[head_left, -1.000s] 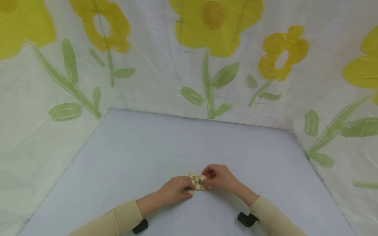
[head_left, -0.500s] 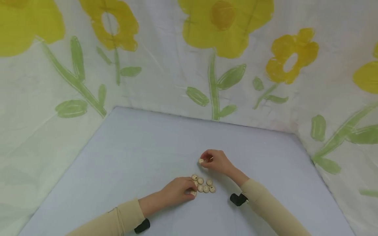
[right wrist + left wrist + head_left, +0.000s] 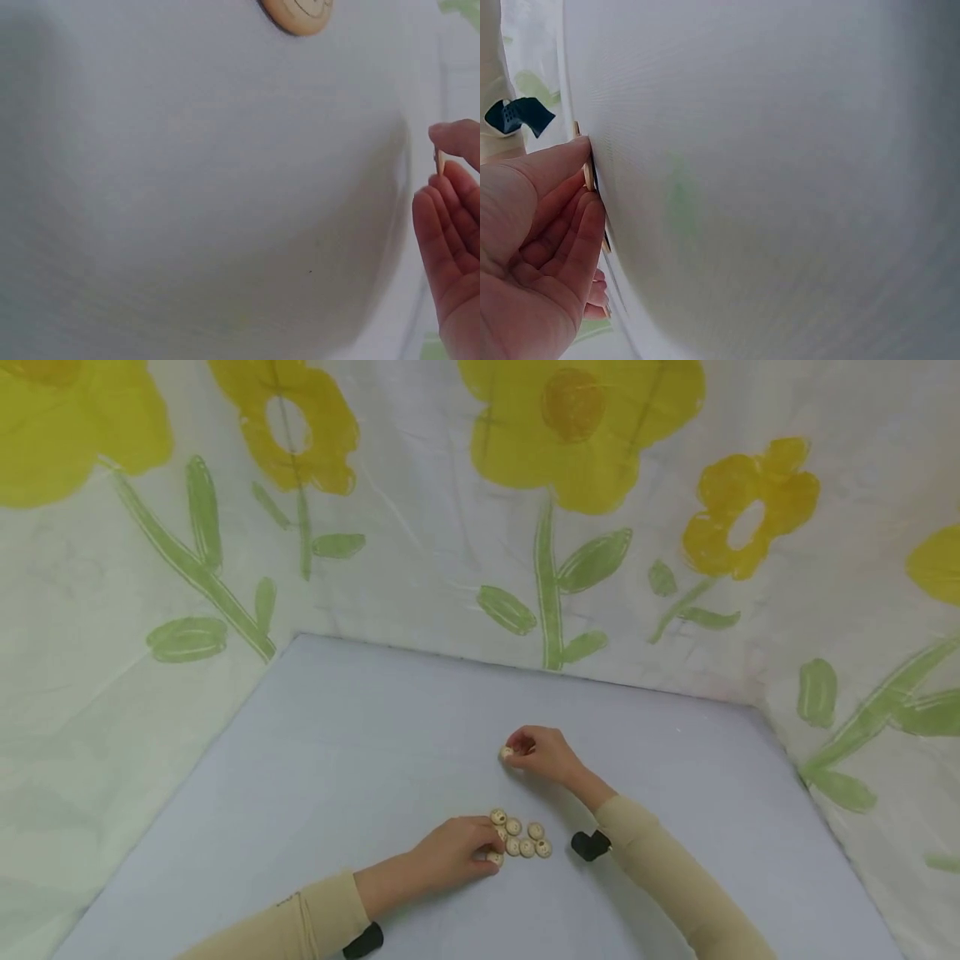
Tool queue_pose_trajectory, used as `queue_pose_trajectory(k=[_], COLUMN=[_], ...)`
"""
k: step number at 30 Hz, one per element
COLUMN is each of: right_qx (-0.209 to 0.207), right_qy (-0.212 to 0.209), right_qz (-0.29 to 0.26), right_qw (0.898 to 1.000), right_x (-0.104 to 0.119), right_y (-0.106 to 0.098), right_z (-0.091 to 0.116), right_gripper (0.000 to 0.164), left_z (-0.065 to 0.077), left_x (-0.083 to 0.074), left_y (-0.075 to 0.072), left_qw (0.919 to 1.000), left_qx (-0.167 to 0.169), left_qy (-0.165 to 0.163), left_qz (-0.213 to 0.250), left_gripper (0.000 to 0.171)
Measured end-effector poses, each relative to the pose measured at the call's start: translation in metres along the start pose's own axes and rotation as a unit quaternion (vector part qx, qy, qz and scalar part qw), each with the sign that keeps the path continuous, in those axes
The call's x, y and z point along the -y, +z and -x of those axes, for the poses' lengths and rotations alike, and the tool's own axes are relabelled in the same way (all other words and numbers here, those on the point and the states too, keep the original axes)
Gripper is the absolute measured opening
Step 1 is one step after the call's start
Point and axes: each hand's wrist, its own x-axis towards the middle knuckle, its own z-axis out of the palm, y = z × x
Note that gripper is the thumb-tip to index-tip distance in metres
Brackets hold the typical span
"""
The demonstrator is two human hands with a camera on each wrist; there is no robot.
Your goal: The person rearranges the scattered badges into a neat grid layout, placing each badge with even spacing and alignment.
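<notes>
Pale table (image 3: pixel 375 718), small round discs (image 3: pixel 527 847), clustered

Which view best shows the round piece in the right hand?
The head view: the round piece shows part of its face in the right hand. The right wrist view gives only its thin edge; the left leaves it unclear.

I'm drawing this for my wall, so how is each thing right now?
Right hand: bent, pinching
Disc in right hand: held; raised or resting, I can't tell
Left hand: bent, holding
Disc in left hand: held, partly hidden
Other discs: flat, patterned side up, bunched together
Left sleeve: creased
Flowery sheet: hanging, creased
</notes>
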Motion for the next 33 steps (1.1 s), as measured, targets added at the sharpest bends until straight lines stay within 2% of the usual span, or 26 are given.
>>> queue_pose_trajectory(k=[7, 12, 19, 25, 33], right_qx=[-0.012, -0.010, -0.016, -0.024, -0.028], right_qy=[0.015, 0.026, 0.069, 0.069, 0.086], right_qz=[-0.002, -0.011, -0.005, -0.004, -0.007], right_qw=[1.000, 1.000, 0.997, 0.997, 0.996], right_x=[-0.002, -0.006, -0.011, -0.010, -0.005], right_y=[0.001, 0.006, 0.011, 0.011, 0.014], right_z=[-0.015, -0.026, -0.046, -0.062, -0.078], right_gripper=[0.015, 0.016, 0.017, 0.020, 0.021], left_z=[-0.001, 0.002, 0.003, 0.002, 0.002], left_x=[0.000, -0.001, 0.002, -0.001, 0.000], left_y=[-0.001, 0.000, 0.001, -0.001, 0.001], left_qw=[0.9998, 1.0000, 0.9999, 0.9999, 0.9998], left_qx=[-0.010, -0.004, -0.002, 0.004, -0.014], left_qy=[0.014, 0.004, -0.009, -0.013, 0.016], left_qz=[-0.003, -0.001, 0.004, 0.006, 0.000], left_gripper=[0.013, 0.013, 0.013, 0.013, 0.013])
